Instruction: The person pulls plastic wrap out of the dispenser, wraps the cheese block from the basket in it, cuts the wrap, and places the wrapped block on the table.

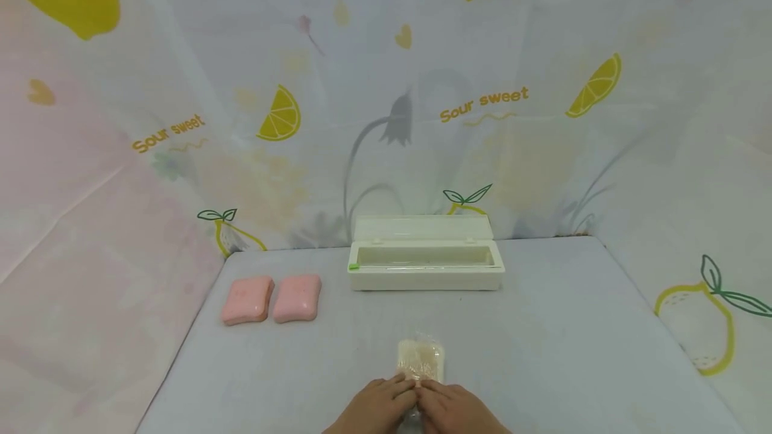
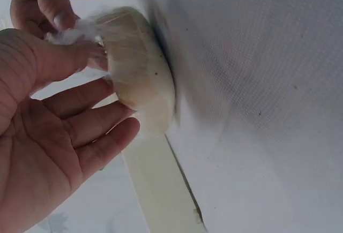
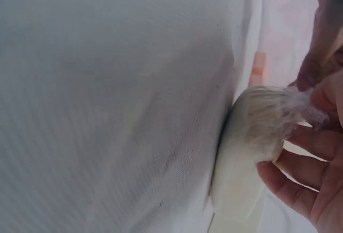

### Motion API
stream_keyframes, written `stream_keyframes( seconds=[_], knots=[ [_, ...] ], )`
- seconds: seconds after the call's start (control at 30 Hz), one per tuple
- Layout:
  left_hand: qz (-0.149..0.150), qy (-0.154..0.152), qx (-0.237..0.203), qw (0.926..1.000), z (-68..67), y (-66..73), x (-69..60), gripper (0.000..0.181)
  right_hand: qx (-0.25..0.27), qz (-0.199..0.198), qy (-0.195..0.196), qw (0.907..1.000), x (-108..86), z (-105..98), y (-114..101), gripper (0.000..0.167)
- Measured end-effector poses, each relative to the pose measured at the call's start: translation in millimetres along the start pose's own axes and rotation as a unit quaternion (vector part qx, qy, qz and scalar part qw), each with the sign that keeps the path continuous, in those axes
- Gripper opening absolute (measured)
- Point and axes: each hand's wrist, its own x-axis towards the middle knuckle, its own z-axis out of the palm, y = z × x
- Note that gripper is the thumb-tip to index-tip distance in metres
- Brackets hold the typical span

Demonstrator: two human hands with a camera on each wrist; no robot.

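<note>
A cream-coloured bar of soap (image 1: 420, 357) lies on the table near its front, with clear cling film round it. My left hand (image 1: 376, 404) and right hand (image 1: 454, 407) meet at the bar's near end. In the left wrist view, the left thumb and forefinger pinch the gathered cling film (image 2: 80, 32), while the other fingers of the left hand (image 2: 48, 131) lie spread along the soap (image 2: 142, 67). The right wrist view shows my right hand (image 3: 316, 163) pinching the bunched film (image 3: 304, 107) too, its lower fingertips touching the soap (image 3: 244, 158).
A long white box (image 1: 425, 280) with its lid (image 1: 422, 227) raised stands at the back of the table (image 1: 573, 340). Two pink soap bars (image 1: 248, 300) sit side by side at the left. A lemon-printed cloth (image 1: 543, 173) hangs behind and along both sides.
</note>
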Motion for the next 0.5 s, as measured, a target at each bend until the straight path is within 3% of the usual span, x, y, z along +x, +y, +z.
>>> stream_keyframes(
  seconds=[0.1,0.23,0.37,0.5],
  knots=[
    [-0.025,0.038,-0.053,0.9975,2.7,0.3,1.9,0.034,0.056,0.048,0.008,0.9972,2.2,0.4,-0.7,0.013],
    [-0.070,0.079,-0.087,0.9907,4.7,2.9,5.2,0.020,0.069,0.100,0.037,0.9919,2.6,0.7,-2.0,0.018],
    [-0.112,0.075,-0.063,0.9889,3.2,4.6,9.0,0.014,0.047,0.126,0.075,0.9881,4.0,2.3,-1.2,0.015],
    [-0.140,0.067,-0.075,0.9850,2.9,2.9,13.2,0.013,0.049,0.131,0.091,0.9859,6.3,4.5,1.5,0.013]
  ],
)
